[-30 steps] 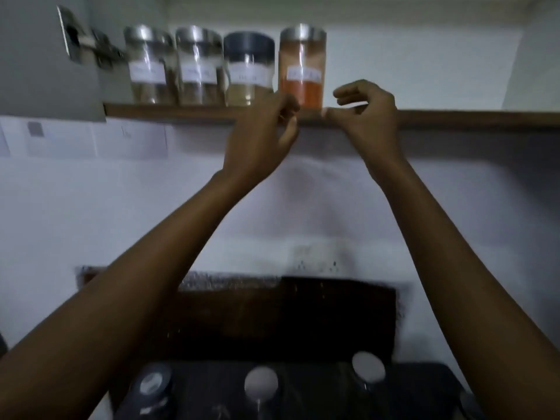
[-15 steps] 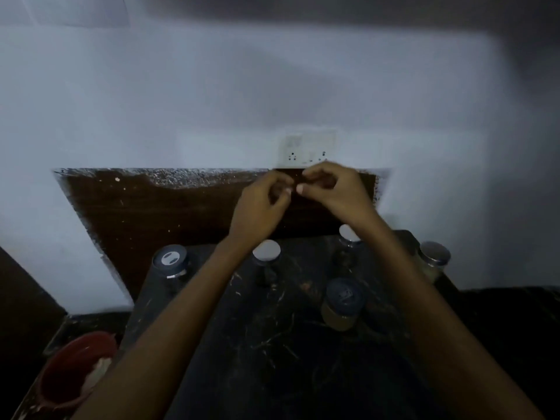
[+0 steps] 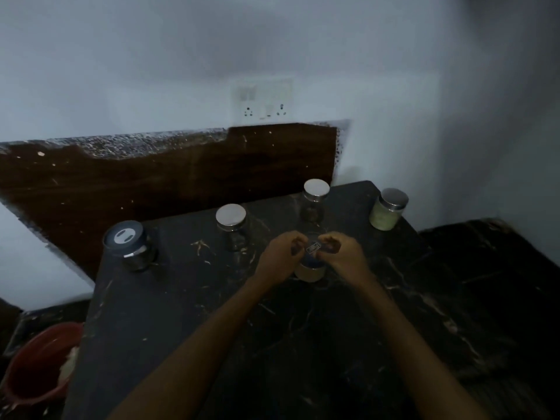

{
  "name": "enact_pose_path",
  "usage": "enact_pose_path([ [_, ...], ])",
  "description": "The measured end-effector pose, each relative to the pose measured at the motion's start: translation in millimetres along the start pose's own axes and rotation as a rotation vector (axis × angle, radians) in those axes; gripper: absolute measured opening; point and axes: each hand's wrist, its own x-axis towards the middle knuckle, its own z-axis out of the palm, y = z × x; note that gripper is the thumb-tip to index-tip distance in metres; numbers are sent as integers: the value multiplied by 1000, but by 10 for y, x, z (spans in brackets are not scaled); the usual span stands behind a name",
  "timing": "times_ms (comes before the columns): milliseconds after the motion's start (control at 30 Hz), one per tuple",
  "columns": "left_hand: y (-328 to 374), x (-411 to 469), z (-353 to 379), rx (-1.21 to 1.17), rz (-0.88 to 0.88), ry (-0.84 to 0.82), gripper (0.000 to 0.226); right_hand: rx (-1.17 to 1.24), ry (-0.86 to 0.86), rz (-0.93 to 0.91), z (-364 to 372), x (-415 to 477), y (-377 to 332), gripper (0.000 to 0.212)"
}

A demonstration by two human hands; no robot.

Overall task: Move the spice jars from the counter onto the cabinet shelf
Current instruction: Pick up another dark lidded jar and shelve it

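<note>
Several spice jars stand on the black marble counter [image 3: 212, 328]. A dark-lidded jar [image 3: 127, 244] is at the left, and two silver-lidded jars [image 3: 231, 225] [image 3: 315, 201] stand at the back. A jar of pale green powder [image 3: 389, 209] is at the right edge. In the middle stands a blue-lidded jar [image 3: 310, 269] with pale contents. My left hand [image 3: 281, 253] and my right hand [image 3: 338, 253] curl around its lid from either side, and the jar rests on the counter. The cabinet shelf is out of view.
A brown wooden backsplash [image 3: 151, 183] runs behind the counter, with a wall socket [image 3: 262, 100] above it. A red bucket [image 3: 36, 368] sits on the floor at the lower left. A lower dark surface [image 3: 500, 283] lies to the right of the counter.
The view has dropped from the shelf with its several jars to the counter. Both hands came down from the shelf edge and closed on the blue-lidded jar.
</note>
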Motion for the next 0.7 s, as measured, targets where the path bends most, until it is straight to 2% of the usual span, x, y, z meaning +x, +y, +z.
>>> enact_pose_path([
  [200,-240,115,260,116,-104,28,36,-69,64,-21,92,135,402,50],
  [300,-366,195,363,166,-233,58,68,-69,44,5,185,269,575,73],
  [400,-506,309,430,112,-370,-86,96,-47,-50,76,262,360,702,96],
  [467,-537,367,473,52,-354,-161,95,38,-108,101,307,405,772,108],
  [533,-528,394,504,-30,-319,-147,80,92,-131,120,354,441,811,115],
  [700,-519,415,468,-96,-273,-106,74,95,-97,110,355,511,767,113],
])
